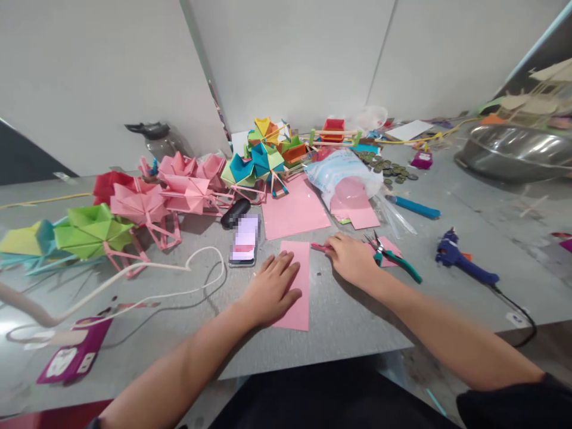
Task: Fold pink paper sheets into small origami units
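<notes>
My left hand [273, 289] lies flat with its fingers outstretched on a pink paper strip [300, 310], pressing it to the grey table. To the right of the strip, my right hand [351, 256] is closed on a slim pinkish-red tool [318, 246]; its tip points left toward the paper, and the rest is hidden under the fingers. Pliers with green handles [395, 260] lie partly open beside my right wrist, over a small pink paper piece [391, 245]. Above the strip is a larger pink sheet [292, 208]. A phone [244, 239] rests up and left of my left hand.
Folded paper models [140, 202] in several colours crowd the left and back. A plastic bag [344, 173], a blue cutter [415, 207], a blue glue gun [465, 259] and a metal bowl [513, 152] stand rightward. A white cable [147, 265] loops at left near a purple box [75, 351].
</notes>
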Demonstrator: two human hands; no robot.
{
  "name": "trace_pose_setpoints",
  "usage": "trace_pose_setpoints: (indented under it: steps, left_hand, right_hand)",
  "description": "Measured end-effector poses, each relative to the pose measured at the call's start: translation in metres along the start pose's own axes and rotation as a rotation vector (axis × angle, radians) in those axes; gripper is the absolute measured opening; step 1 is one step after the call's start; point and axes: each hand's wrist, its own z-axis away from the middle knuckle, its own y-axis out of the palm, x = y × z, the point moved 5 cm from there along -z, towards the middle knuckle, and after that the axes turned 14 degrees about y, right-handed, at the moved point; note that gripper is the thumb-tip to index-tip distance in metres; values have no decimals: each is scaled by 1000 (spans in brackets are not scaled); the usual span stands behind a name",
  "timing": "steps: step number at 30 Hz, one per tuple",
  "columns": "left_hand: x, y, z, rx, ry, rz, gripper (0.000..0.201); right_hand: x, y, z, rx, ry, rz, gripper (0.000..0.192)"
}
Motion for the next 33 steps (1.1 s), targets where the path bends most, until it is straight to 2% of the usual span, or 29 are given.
trace_pose_setpoints:
  steps: [4, 6, 7, 10, 12, 15, 22, 28, 33]
  left_hand:
    - [1, 10, 1, 52, 28, -6, 114]
    - [1, 14, 1, 42, 52, -15, 123]
    - [2, 15, 1, 33, 55, -23, 118]
    - [3, 17, -1, 20, 26, -52, 83]
    - [4, 17, -2, 9, 7, -67, 71]
    - [3, 16, -3, -18, 9, -77, 69]
    - [3, 16, -3, -7, 21, -55, 70]
    - [0, 15, -6, 21, -4, -64, 71]
    - [-1, 15, -7, 23, -11, -69, 71]
  right_hand:
    - [15, 5, 8, 2, -198, -69, 18]
    - [23, 9, 11, -11, -278, -57, 19]
    - [26, 11, 12, -7, -311, -49, 19]
    - [31, 18, 15, 47, -397, -51, 18]
    - [33, 21, 20, 96, -492, -75, 18]
    - [32, 22, 27, 133, -617, -128, 18]
    - [32, 21, 41, 177, -708, -152, 16]
    - [51, 27, 73, 211, -880, -102, 14]
    - [53, 27, 97, 241, -931, -74, 12]
